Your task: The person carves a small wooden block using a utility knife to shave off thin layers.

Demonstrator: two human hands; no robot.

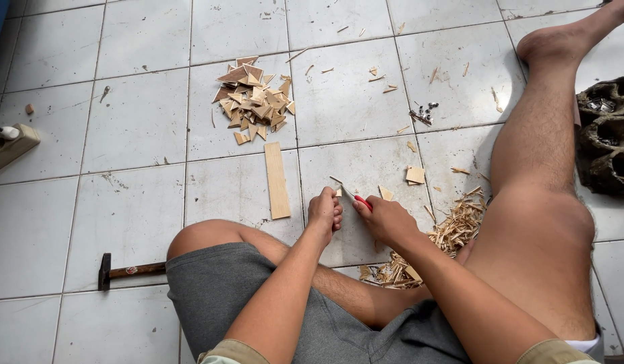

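I sit on a white tiled floor (136,121) with both hands close together in front of me. My left hand (324,210) is closed around a small piece of wood that barely shows at its fingertips. My right hand (382,217) grips a red-handled knife (360,201), whose thin blade points left toward the wood piece. The two hands almost touch. Just to the left of my left hand a flat wooden strip (277,180) lies on the tile.
A heap of small cut wood triangles (252,101) lies farther out. Wood shavings (440,239) pile by my right leg. A hammer (131,271) rests at my left knee. A power strip (8,145) sits at the left edge, a dark tray (605,135) at the right, small screws (423,113) beyond.
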